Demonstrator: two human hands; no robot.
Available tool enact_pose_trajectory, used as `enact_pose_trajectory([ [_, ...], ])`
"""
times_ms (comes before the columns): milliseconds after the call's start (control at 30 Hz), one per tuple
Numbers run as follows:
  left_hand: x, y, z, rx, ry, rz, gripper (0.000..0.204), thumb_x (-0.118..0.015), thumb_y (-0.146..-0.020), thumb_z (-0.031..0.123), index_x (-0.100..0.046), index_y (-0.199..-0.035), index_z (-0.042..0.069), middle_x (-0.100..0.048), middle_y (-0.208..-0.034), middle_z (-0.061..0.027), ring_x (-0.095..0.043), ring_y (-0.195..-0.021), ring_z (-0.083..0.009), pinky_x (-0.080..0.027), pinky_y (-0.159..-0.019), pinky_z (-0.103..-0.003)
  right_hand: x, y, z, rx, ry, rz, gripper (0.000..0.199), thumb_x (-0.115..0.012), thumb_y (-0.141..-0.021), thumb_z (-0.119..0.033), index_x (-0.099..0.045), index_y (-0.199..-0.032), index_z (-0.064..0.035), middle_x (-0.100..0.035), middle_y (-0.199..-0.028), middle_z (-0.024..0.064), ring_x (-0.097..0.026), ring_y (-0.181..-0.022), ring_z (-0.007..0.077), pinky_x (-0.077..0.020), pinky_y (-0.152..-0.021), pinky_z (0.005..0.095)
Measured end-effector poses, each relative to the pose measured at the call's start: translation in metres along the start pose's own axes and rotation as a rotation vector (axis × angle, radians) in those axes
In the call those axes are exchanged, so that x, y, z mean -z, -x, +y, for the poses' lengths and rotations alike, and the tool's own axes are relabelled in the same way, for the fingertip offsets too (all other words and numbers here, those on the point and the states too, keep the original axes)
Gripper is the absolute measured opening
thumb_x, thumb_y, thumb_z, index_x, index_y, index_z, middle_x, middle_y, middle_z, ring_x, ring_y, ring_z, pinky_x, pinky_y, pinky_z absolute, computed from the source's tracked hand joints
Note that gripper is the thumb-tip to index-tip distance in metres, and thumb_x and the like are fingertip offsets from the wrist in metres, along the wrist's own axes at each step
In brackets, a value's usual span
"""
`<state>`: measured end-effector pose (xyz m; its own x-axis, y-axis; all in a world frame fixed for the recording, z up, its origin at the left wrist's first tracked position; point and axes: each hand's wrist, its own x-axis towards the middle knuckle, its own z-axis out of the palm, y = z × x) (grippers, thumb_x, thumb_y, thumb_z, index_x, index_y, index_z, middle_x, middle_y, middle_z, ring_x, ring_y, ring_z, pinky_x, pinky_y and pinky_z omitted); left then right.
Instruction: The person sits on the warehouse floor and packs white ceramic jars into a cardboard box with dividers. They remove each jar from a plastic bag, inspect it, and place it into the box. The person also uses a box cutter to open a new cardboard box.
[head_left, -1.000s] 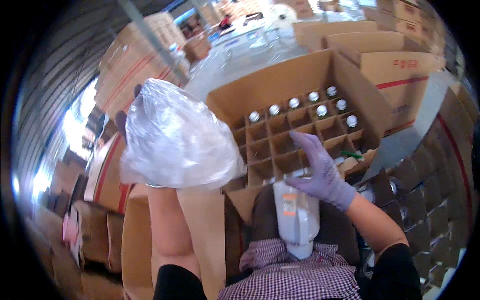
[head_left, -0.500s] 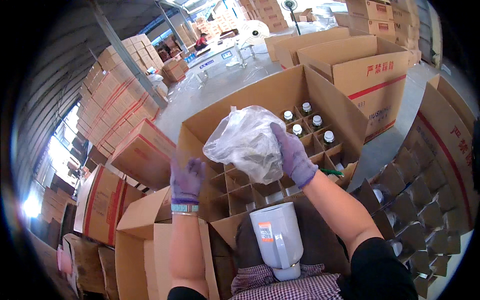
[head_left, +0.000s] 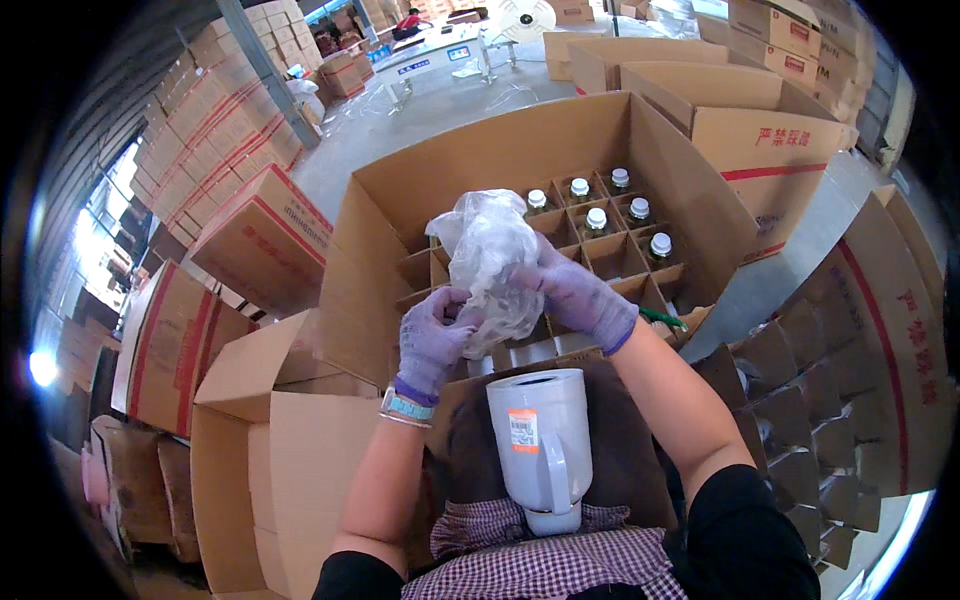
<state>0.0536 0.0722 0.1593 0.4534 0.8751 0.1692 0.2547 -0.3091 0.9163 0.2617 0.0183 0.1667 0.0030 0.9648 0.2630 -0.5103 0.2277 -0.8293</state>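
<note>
A crumpled clear plastic bag [head_left: 492, 245] is bunched between my hands above an open carton [head_left: 470, 165]. My right hand [head_left: 585, 298], in a purple-grey glove, grips its right side. My left hand [head_left: 432, 340], gloved alike, is closed on the lower left edge of the plastic. Whether anything is inside the bag cannot be made out. Cardboard dividers [head_left: 612, 258] split the carton into cells. Several bottles with white caps [head_left: 597, 220] stand in its back right cells. On my lap rests a pale grey tumbler [head_left: 520, 480] with a handle and an orange-and-white label.
A slim green object [head_left: 662, 319] lies by the carton's near right edge. Another open carton [head_left: 300, 500] stands at lower left. Divider cells [head_left: 810, 390] fill a box at right. Tall open cartons [head_left: 760, 170] are behind it, stacked boxes [head_left: 215, 140] at far left.
My left hand has moved right and taken hold of the plastic bag. The bag is bunched narrower. The view has shifted slightly.
</note>
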Motion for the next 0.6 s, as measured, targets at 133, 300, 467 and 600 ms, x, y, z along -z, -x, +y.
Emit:
enact_pose_trajectory([
  [133,-0.010,0.000,-0.021,-0.069,0.248,0.155,0.022,-0.072,-0.084,0.004,-0.068,-0.106,0.004,-0.070,-0.094,-0.0066,-0.066,-0.086,-0.0124,-0.054,-0.078,-0.028,-0.002,0.000,0.016,0.269,1.061,0.268,0.058,-0.074,-0.079,-0.020,-0.056,-0.133,-0.0077,-0.068,-0.119,0.0183,-0.067,-0.110,0.0312,-0.0519,-0.095,0.0388],
  [300,0.024,-0.001,-0.046,0.041,1.051,0.590,0.010,-0.061,-0.093,0.006,-0.061,-0.103,0.007,-0.068,-0.108,-0.0124,-0.067,-0.099,-0.0266,-0.056,-0.091,-0.045,0.061,-0.002,0.027,0.138,0.973,0.582,0.044,-0.069,-0.080,-0.019,-0.062,-0.121,-0.0059,-0.072,-0.104,0.0176,-0.070,-0.097,0.0322,-0.0538,-0.085,0.0393],
  [467,0.022,-0.015,-0.129,0.121,1.540,0.337,0.012,-0.058,-0.099,0.023,-0.063,-0.099,0.012,-0.063,-0.086,-0.0028,-0.060,-0.078,-0.0184,-0.051,-0.075,-0.031,0.109,0.009,0.072,0.087,0.933,0.711,0.049,-0.072,-0.080,-0.016,-0.057,-0.125,-0.0055,-0.068,-0.087,0.0123,-0.066,-0.078,0.0240,-0.0535,-0.077,0.0371],
  [600,0.020,0.010,-0.129,0.106,1.436,0.069,0.032,-0.054,-0.102,0.044,-0.060,-0.100,0.013,-0.053,-0.080,-0.0005,-0.048,-0.068,-0.0141,-0.042,-0.061,-0.028,0.115,0.034,0.077,-0.013,0.846,0.708,0.056,-0.074,-0.078,-0.011,-0.052,-0.129,-0.0069,-0.063,-0.083,0.0083,-0.062,-0.075,0.0198,-0.0530,-0.073,0.0359],
])
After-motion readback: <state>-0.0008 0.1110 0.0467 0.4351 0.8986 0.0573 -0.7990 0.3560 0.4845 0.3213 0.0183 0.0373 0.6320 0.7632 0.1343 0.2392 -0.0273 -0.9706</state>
